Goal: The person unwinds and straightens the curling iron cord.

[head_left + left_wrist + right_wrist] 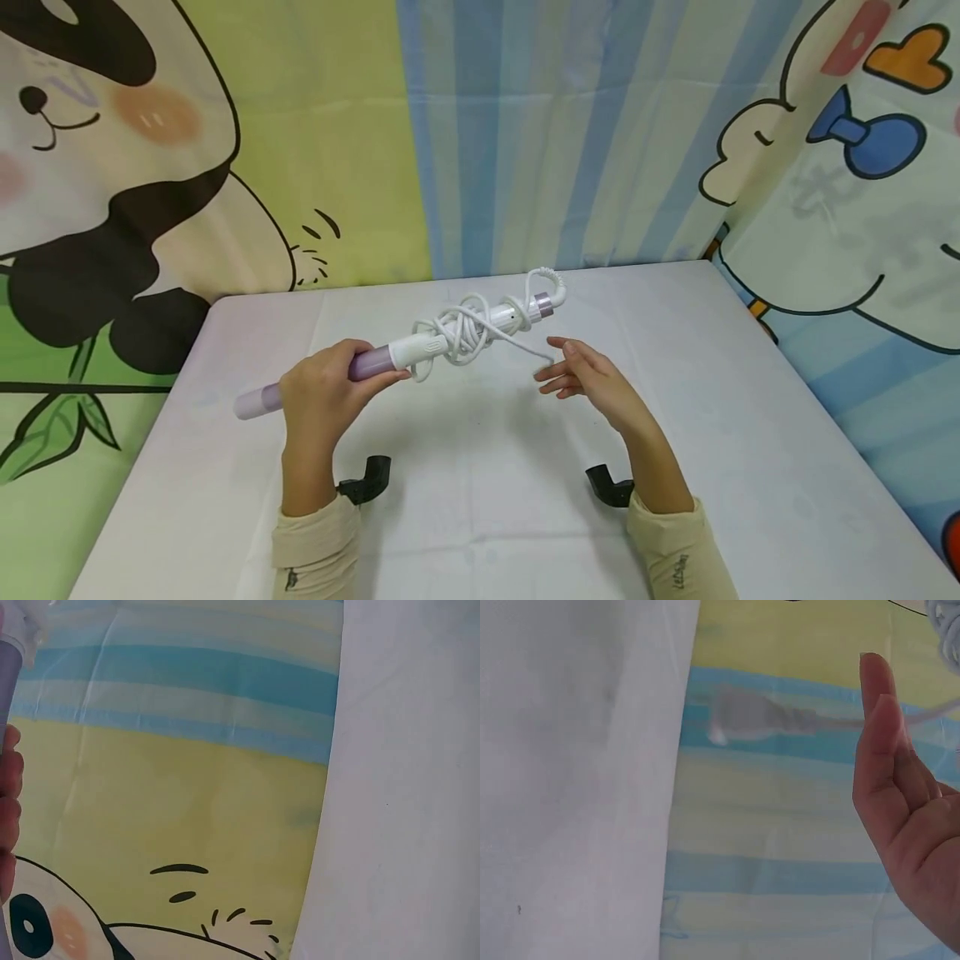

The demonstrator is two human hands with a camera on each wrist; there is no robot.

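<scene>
My left hand [318, 392] grips the lavender barrel of a white-and-lavender hair curling wand [372, 363], held tilted above the table with its cord end up to the right. A white cord [465, 329] is wound in loose loops round the handle. Its free end runs down toward my right hand [596, 383], whose fingers are loosely bent and spread. In the right wrist view a blurred white plug [742, 716] hangs past the fingertips, and the cord passes behind them. The left wrist view catches only the left fingers [10, 769] and part of the barrel at its edge.
A white-covered table [480, 500] lies beneath both hands. Behind it hangs a printed curtain [322, 125] with cartoon animals and stripes, continuing along the right side. Black curved pieces [367, 481] stick out at both wrists.
</scene>
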